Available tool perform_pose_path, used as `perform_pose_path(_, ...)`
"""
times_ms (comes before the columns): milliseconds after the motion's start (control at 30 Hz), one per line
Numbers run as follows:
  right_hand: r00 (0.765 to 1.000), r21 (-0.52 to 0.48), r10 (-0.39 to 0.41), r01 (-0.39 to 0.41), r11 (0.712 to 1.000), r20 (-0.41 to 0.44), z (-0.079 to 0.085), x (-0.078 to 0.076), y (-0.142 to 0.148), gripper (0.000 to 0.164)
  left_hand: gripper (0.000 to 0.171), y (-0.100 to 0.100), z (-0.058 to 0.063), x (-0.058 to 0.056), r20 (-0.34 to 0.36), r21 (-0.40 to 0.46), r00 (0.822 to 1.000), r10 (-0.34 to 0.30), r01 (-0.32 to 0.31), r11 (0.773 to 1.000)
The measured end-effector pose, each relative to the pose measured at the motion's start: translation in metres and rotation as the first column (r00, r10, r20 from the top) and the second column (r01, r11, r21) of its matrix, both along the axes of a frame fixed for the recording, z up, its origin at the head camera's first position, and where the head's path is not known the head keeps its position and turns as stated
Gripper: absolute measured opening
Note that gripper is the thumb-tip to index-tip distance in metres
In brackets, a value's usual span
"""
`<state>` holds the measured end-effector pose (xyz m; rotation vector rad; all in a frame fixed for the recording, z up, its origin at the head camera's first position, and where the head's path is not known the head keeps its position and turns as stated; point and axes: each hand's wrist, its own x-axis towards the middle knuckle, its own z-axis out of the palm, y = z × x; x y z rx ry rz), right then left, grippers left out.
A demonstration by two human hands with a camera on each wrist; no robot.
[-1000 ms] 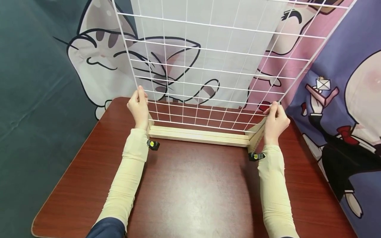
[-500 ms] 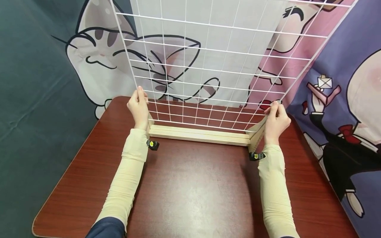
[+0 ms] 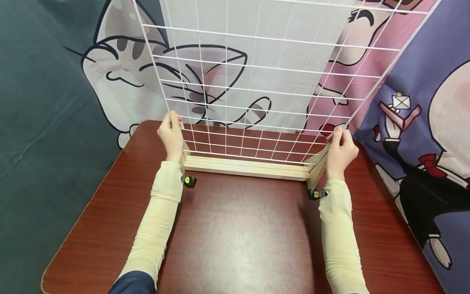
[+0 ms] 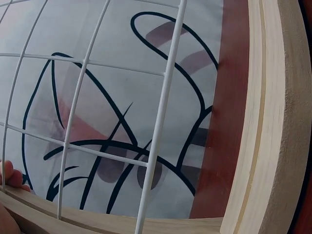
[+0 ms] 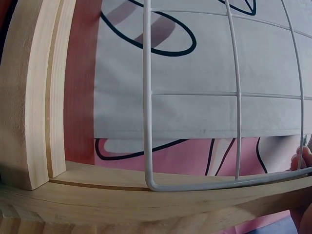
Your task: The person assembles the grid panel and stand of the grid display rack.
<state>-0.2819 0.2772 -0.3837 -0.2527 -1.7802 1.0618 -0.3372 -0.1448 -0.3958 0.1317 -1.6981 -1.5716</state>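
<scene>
a white wire grid panel [image 5: 238,94] stands over a pale wooden frame [image 3: 246,166], its lower end between the frame's posts and its bottom wire apart from the frame's grooved crossbar [image 4: 278,97]. a reddish-brown table [image 3: 242,228] lies beneath the frame. a person's left hand [image 3: 171,136], at the frame's left post [image 4: 180,225], curls fingers and thumb about the panel's left edge; the right hand [image 3: 341,153], at the frame's right post [image 5: 87,207], pinches the opposite edge. whether either hand also grips the wood cannot be told. the thin, metal-looking wire suggests a panel light for its size, stiff and hardly fragile, though its smooth finish could slip and its tall upper part, above the frame, could sway. the two outer side wires, held level near the frame's posts, look the best place to take hold.
</scene>
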Motion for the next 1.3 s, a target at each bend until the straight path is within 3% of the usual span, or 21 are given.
perform_pose_path(733,1.000,-0.001,-0.020,0.020,1.000,0.015,-0.003,-0.001,0.000,0.033,0.029,-0.002,-0.005,0.000,-0.001,-0.064,1.000,-0.020,0.019,0.998)
perform_pose_path(1133,0.999,0.059,-0.026,0.024,0.998,0.031,-0.006,0.001,0.002,0.029,0.031,-0.002,-0.006,0.001,-0.025,-0.082,1.000,-0.008,0.006,0.997)
perform_pose_path(1300,0.998,0.095,-0.038,0.034,0.995,0.040,-0.006,0.001,0.002,0.030,0.029,0.004,0.006,0.013,-0.041,-0.092,0.999,-0.022,0.018,0.996)
